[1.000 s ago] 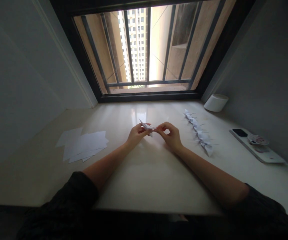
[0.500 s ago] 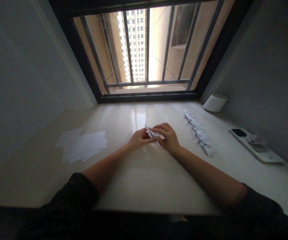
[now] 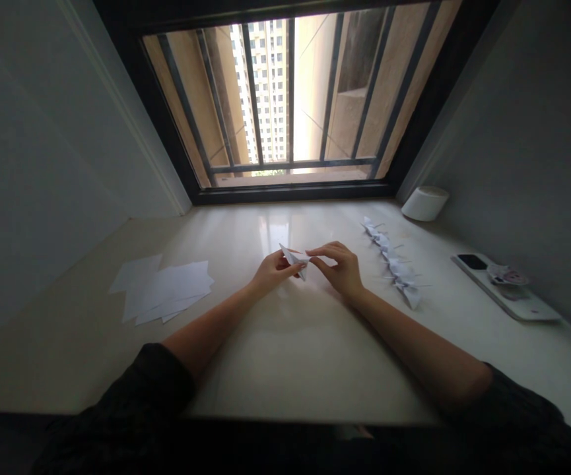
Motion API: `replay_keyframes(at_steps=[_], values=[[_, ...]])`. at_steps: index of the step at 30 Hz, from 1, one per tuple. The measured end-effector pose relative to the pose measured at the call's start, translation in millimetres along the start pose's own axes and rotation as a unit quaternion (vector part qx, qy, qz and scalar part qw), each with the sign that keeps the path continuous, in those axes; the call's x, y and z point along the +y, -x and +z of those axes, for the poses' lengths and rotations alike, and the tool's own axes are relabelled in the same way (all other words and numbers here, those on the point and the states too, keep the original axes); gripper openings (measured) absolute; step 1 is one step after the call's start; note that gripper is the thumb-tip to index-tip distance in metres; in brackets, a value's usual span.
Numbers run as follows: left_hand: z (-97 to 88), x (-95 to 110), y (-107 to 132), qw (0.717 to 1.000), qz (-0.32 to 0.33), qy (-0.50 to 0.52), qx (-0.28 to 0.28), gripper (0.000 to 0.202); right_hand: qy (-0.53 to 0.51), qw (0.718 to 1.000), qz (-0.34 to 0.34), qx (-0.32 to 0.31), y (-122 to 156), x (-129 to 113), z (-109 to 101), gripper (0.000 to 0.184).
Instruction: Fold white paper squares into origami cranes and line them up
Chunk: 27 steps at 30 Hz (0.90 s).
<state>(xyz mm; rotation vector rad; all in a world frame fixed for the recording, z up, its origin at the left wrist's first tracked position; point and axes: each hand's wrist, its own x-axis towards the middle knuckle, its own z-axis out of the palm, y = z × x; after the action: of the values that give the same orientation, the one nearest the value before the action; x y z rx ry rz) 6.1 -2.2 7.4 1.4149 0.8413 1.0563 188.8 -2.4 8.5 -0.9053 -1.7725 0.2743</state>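
We are holding a folded white paper piece [image 3: 294,260] up off the worktop [image 3: 309,369], near its middle, where both hands can reach it. Our left hand [image 3: 278,272] is pinching the piece between thumb and fingers, steadying it, while our right hand [image 3: 337,267] is extending its fingertips to the pointed end; we cannot tell whether they are gripping or only touching. To the right, we are keeping a row of folded paper cranes [image 3: 391,264] lined up clear of our forearms. To the left, loose white paper sheets [image 3: 164,290] are lying within reach. Farther right, a black phone [image 3: 472,262] is resting on a white flat tray [image 3: 517,305], away from the paper.
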Motion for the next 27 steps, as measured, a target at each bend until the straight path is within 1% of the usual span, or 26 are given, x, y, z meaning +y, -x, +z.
replay_keyframes(at_steps=[4,9,11,13,17,20,24,27], values=[[1.2,0,1,1.000,-0.004,-0.002,-0.006,0.041,0.014,0.998,0.054,0.040,1,7,0,0.014],[2.4,0,2,1.000,-0.006,-0.013,-0.005,0.041,0.036,0.993,0.095,0.066,1,12,0,0.018],[1.7,1,2,1.000,-0.003,-0.010,-0.003,0.041,0.013,0.993,0.099,0.061,0,11,0,0.019],[0.5,0,2,1.000,0.001,-0.008,0.006,0.042,-0.026,0.994,0.097,0.042,-1,10,1,0.020],[-1.7,0,3,0.999,-0.003,-0.019,0.037,0.045,-0.102,0.991,0.088,-0.022,-3,8,2,0.028],[-2.2,1,3,0.999,-0.007,-0.011,0.039,0.047,-0.128,0.987,0.081,-0.055,-3,5,1,0.030],[-3.9,-2,3,1.000,-0.002,-0.017,0.024,0.046,-0.103,0.991,0.080,-0.038,0,3,3,0.031],[-6.5,-5,3,0.998,0.009,-0.057,0.008,0.045,-0.087,0.993,0.080,-0.025,1,5,6,0.030]])
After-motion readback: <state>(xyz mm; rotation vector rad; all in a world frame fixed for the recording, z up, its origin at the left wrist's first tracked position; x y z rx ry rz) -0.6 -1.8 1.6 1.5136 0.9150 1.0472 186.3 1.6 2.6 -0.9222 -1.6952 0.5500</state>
